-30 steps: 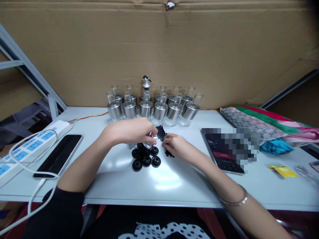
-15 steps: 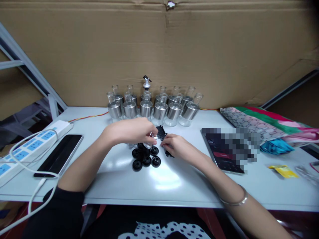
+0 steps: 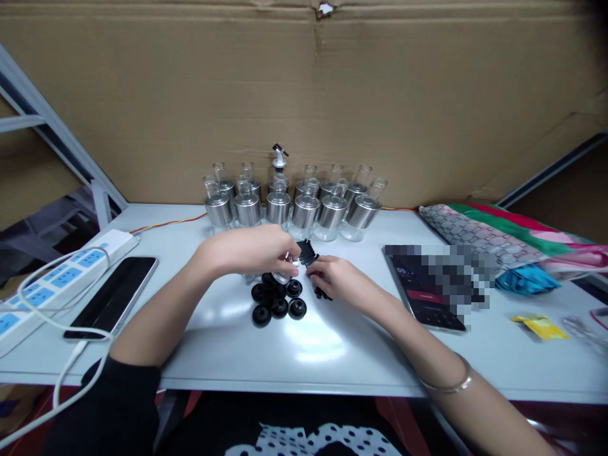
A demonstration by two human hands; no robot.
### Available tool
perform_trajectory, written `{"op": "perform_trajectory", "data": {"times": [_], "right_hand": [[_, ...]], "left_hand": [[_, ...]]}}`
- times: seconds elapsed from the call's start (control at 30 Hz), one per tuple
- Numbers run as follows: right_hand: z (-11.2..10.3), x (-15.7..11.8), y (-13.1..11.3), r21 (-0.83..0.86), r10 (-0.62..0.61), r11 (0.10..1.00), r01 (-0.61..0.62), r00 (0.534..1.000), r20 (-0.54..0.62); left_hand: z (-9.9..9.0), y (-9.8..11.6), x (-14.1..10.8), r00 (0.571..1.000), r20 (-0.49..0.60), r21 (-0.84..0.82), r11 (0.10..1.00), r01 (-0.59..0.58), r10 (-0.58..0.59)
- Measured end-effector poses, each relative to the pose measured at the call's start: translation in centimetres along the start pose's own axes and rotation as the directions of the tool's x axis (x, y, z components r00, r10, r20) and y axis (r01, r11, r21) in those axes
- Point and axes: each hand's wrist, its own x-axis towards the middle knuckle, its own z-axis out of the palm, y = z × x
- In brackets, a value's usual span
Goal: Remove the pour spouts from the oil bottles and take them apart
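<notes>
My left hand (image 3: 266, 248) is closed on a silvery pourer top (image 3: 293, 261), mostly hidden by the fingers. Just below it lies a pile of round black stoppers (image 3: 279, 306). My right hand (image 3: 336, 278) has its fingertips pinched together beside the left one; what they hold, if anything, is hidden. Small black slender pieces (image 3: 308, 252) lie in a cluster behind the right fingertips, and more black bits show under that hand. Behind both hands stand two rows of glass bottles with steel sleeves (image 3: 306, 206). One back bottle carries a silver and black pourer (image 3: 279, 156).
On the left lie a white power strip (image 3: 66, 278), a black phone (image 3: 114, 297) and a white cable (image 3: 71, 326). To the right are a partly blurred tablet-like device (image 3: 418, 291), a patterned bag (image 3: 479, 237) and a yellow packet (image 3: 544, 327). Cardboard (image 3: 304, 95) closes off the back.
</notes>
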Motion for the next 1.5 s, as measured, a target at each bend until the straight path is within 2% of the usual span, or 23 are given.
{"op": "perform_trajectory", "data": {"times": [0.47,0.63,0.87,1.07,1.3,1.5], "right_hand": [[-0.3,0.0,0.0,-0.032,0.080,0.996,-0.080,0.997,0.012],[-0.9,-0.3,0.2,0.010,0.149,0.989,-0.150,0.985,0.088],[-1.5,-0.5,0.0,0.027,0.164,0.985,-0.169,0.977,0.137],[-2.3,-0.7,-0.1,0.030,0.232,0.969,-0.244,0.947,0.220],[-2.7,-0.7,-0.9,0.120,0.244,0.951,-0.284,0.931,0.273],[-2.5,-0.7,-0.9,0.118,0.211,0.963,-0.244,0.947,0.241]], "left_hand": [[0.1,-0.1,0.1,1.000,0.011,-0.001,1.000,0.015,-0.015],[0.0,-0.1,0.1,1.000,0.004,-0.001,1.000,0.012,-0.012],[0.0,0.0,0.1,1.000,0.009,0.003,1.000,0.023,-0.023],[0.1,-0.1,0.1,1.000,0.012,0.011,1.000,0.021,-0.021],[0.1,0.0,0.1,1.000,0.014,-0.001,1.000,0.020,-0.020],[0.0,0.0,0.1,1.000,0.011,-0.003,1.000,0.022,-0.022]]}}
